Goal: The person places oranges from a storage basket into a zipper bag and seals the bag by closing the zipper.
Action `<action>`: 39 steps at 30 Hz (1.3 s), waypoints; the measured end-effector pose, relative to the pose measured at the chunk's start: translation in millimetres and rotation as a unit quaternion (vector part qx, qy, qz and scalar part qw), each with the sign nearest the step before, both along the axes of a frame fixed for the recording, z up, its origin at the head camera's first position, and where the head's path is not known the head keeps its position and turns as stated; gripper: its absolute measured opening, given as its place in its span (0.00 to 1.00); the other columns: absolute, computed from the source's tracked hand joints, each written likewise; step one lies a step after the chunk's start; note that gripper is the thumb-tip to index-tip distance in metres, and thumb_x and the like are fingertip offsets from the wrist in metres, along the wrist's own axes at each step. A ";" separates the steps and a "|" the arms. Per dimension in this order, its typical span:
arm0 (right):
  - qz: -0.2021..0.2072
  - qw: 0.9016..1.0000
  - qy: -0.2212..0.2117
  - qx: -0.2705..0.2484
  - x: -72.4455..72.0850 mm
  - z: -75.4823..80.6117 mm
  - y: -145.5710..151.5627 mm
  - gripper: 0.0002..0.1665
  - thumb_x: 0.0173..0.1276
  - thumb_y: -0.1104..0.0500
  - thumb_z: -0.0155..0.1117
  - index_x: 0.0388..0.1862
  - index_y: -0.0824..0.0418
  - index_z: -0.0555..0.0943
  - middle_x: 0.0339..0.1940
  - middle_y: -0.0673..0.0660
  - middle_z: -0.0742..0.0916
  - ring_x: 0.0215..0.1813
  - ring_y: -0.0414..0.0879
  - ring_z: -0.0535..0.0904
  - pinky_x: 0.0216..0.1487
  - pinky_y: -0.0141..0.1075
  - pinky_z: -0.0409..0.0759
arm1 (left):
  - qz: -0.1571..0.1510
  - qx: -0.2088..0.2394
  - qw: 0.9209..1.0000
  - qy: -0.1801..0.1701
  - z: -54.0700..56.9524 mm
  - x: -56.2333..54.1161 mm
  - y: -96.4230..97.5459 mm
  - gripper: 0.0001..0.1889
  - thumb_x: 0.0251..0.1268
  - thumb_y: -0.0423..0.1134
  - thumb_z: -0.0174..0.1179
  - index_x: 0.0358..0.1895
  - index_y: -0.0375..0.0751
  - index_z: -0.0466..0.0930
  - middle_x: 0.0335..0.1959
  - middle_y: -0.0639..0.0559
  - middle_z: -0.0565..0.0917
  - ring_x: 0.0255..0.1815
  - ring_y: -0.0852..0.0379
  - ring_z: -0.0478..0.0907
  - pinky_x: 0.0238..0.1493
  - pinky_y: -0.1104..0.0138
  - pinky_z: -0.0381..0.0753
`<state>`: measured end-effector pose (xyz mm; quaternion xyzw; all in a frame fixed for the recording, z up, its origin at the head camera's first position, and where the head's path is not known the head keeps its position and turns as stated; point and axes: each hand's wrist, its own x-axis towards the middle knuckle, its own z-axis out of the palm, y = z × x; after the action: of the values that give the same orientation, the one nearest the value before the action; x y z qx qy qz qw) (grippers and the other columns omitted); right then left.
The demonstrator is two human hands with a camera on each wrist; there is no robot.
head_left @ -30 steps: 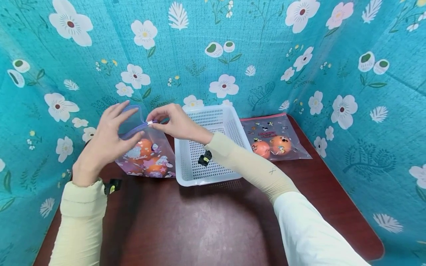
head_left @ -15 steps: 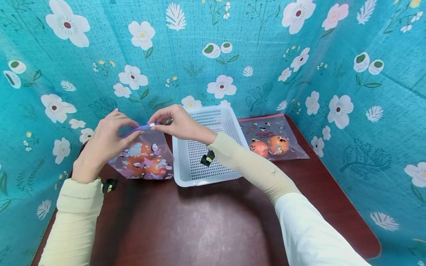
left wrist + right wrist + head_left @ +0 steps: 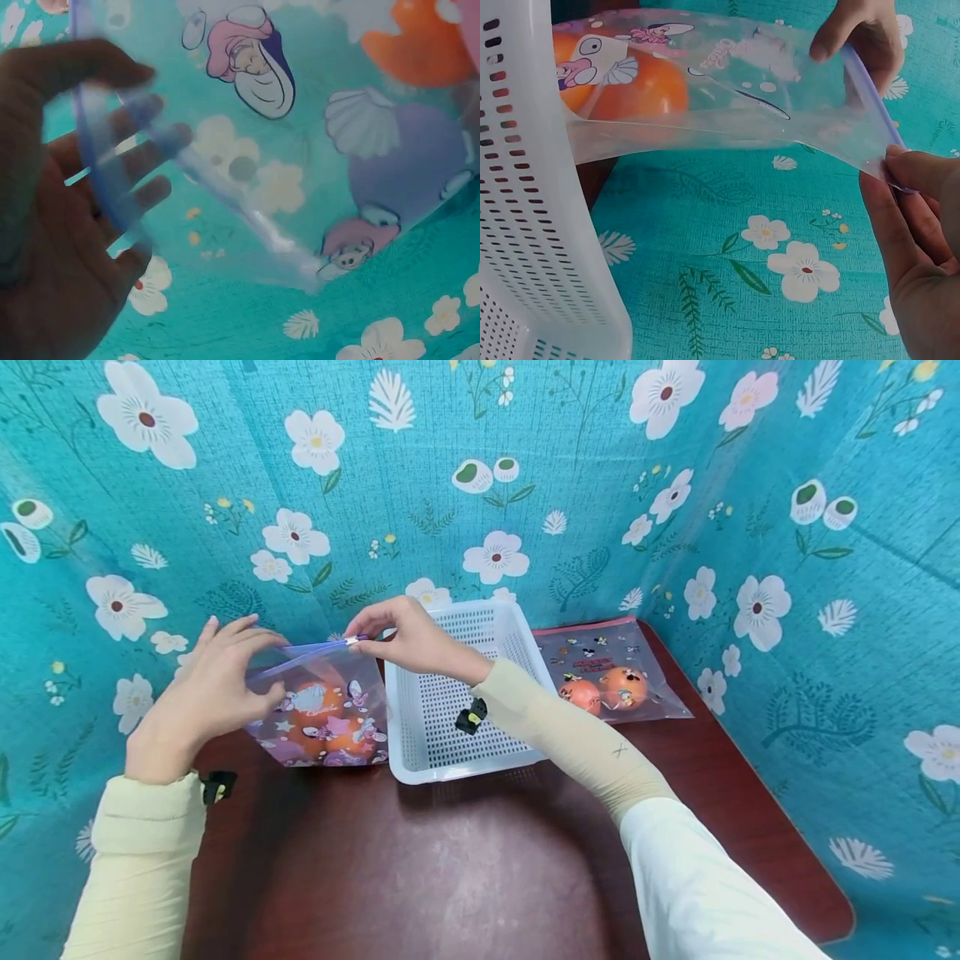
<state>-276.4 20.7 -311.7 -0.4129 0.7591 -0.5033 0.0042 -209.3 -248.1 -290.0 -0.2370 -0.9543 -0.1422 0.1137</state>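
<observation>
A clear zip bag [image 3: 360,681] with purple and pink cartoon print stands at the left of the table, its purple zip edge upward. Several round orange things [image 3: 646,94], which look like fruit, lie inside it. My right hand [image 3: 408,639] pinches the right end of the zip edge, by a small white slider [image 3: 352,642]. At the bag's left side is my left hand [image 3: 198,697], thumb and fingers apart with the zip edge between them. The left wrist view shows these fingers [image 3: 154,154] loosely bent and not closed on the film.
A white perforated plastic basket [image 3: 450,774] stands right of the bag, under my right forearm. Beyond it lies a second zip bag [image 3: 600,647] with a red edge and round orange things inside. A teal flowered cloth [image 3: 420,468] hangs behind the dark red table [image 3: 480,877].
The bag's mouth came from gaping to drawn nearly flat. My left hand first closed toward the edge, then moved left and spread. My right hand keeps its pinch and shifted slightly right.
</observation>
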 end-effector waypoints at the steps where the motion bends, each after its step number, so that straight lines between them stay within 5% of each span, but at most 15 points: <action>1: -0.001 1.000 -0.001 -0.001 0.0 -0.4 1.0 0.08 0.69 0.66 0.69 0.45 0.66 0.87 0.38 0.57 0.91 0.41 0.40 0.86 0.44 0.33 0.86 | -0.002 0.003 1.000 0.010 -0.7 0.0 -2.5 0.23 0.50 0.32 0.72 0.52 0.28 0.82 0.54 0.27 0.81 0.70 0.27 0.63 0.78 0.36 0.38; 3: -0.003 1.000 -0.001 -0.001 -0.2 -1.0 3.2 0.08 0.69 0.66 0.69 0.45 0.66 0.87 0.37 0.57 0.90 0.41 0.40 0.86 0.44 0.33 0.86 | -0.002 0.017 1.000 0.025 -2.4 0.4 -6.7 0.19 0.52 0.28 0.72 0.49 0.27 0.83 0.49 0.27 0.82 0.64 0.28 0.67 0.78 0.37 0.42; 5: -0.006 1.000 0.001 0.000 -0.5 -1.8 5.5 0.07 0.69 0.66 0.69 0.45 0.66 0.87 0.37 0.57 0.90 0.40 0.41 0.86 0.44 0.33 0.86 | 0.002 0.029 0.999 0.031 -4.2 2.2 -9.8 0.15 0.54 0.27 0.73 0.46 0.26 0.83 0.44 0.29 0.83 0.56 0.31 0.70 0.73 0.37 0.58; 8: -0.009 1.000 -0.003 0.005 -1.3 -2.8 8.5 0.07 0.69 0.66 0.69 0.44 0.66 0.87 0.36 0.56 0.91 0.40 0.41 0.87 0.43 0.33 0.85 | 0.022 0.039 0.999 0.023 -6.7 5.2 -13.5 0.12 0.55 0.28 0.74 0.41 0.29 0.84 0.38 0.33 0.83 0.45 0.37 0.72 0.51 0.43 0.78; 10: -0.010 1.000 -0.005 0.007 -2.4 -4.2 9.7 0.07 0.69 0.66 0.69 0.44 0.65 0.87 0.36 0.56 0.91 0.40 0.40 0.86 0.44 0.33 0.85 | 0.036 0.040 0.999 0.003 -7.7 6.3 -15.9 0.11 0.57 0.31 0.74 0.37 0.31 0.82 0.31 0.37 0.80 0.35 0.42 0.72 0.32 0.51 0.77; 12: -0.012 1.000 -0.004 0.006 -3.6 -5.7 10.7 0.07 0.69 0.66 0.70 0.44 0.65 0.87 0.36 0.56 0.91 0.40 0.41 0.86 0.44 0.34 0.85 | 0.044 0.042 0.998 -0.011 -8.7 6.2 -18.8 0.13 0.58 0.35 0.75 0.37 0.32 0.80 0.30 0.40 0.79 0.30 0.46 0.72 0.26 0.58 0.73; 16: -0.017 1.000 0.000 0.003 -6.5 -9.5 13.0 0.07 0.68 0.66 0.70 0.44 0.65 0.87 0.36 0.56 0.90 0.40 0.41 0.86 0.45 0.37 0.86 | 0.049 0.045 0.997 -0.041 -8.0 6.6 -27.1 0.21 0.55 0.40 0.77 0.46 0.31 0.81 0.39 0.35 0.83 0.35 0.41 0.77 0.33 0.51 0.79; 22: -0.024 1.000 0.005 -0.001 -9.6 -11.4 17.1 0.07 0.68 0.65 0.71 0.44 0.64 0.87 0.36 0.55 0.90 0.39 0.40 0.86 0.45 0.34 0.85 | 0.044 0.035 0.995 -0.080 -5.8 6.7 -45.2 0.27 0.57 0.32 0.71 0.61 0.27 0.76 0.51 0.25 0.82 0.47 0.31 0.79 0.46 0.37 0.78; 27: -0.023 1.000 0.006 -0.003 -10.7 -11.9 18.9 0.06 0.68 0.64 0.71 0.43 0.63 0.87 0.36 0.54 0.90 0.39 0.40 0.86 0.46 0.36 0.85 | 0.058 0.046 0.991 -0.114 -4.8 6.8 -55.3 0.27 0.59 0.35 0.73 0.59 0.25 0.78 0.46 0.26 0.84 0.42 0.33 0.82 0.37 0.52 0.85; 31: -0.025 1.000 0.003 -0.006 -10.1 -12.0 20.1 0.06 0.68 0.65 0.70 0.43 0.64 0.87 0.36 0.55 0.90 0.39 0.40 0.86 0.47 0.36 0.85 | 0.057 0.048 0.987 -0.144 -1.8 9.2 -62.9 0.27 0.54 0.38 0.77 0.55 0.28 0.80 0.43 0.33 0.85 0.40 0.41 0.81 0.30 0.70 0.79; 39: -0.025 1.000 -0.002 -0.013 -10.2 -13.1 22.1 0.06 0.68 0.66 0.70 0.43 0.65 0.87 0.36 0.55 0.90 0.39 0.41 0.87 0.45 0.34 0.85 | 0.076 0.044 0.980 -0.179 0.3 17.7 -81.0 0.28 0.51 0.33 0.78 0.54 0.22 0.80 0.42 0.31 0.84 0.39 0.42 0.80 0.29 0.73 0.80</action>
<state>-286.6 42.8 -324.8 -0.3929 0.7627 -0.5136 -0.0119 -191.6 -329.2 -289.8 -0.1295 -0.9672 -0.2149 -0.0383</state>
